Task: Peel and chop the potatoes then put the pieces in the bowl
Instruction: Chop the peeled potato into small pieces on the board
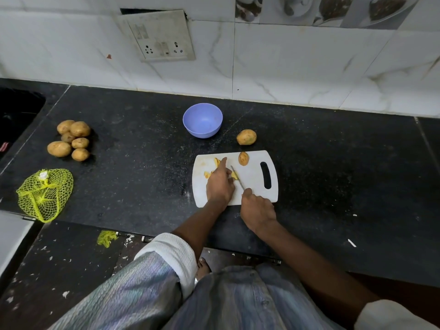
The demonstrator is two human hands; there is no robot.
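Right hand grips the knife, blade on the cutting board; left hand, forefinger out, steadies yellow potato pieces.

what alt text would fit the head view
Two bare hands chop yellow potato pieces on a white plastic cutting board: the right hand grips a small knife, the left hand steadies them. An empty blue bowl sits behind.

Left hand steadied potato pieces on white cutting board, right hand gripped knife, blue bowl behind on black tabletop
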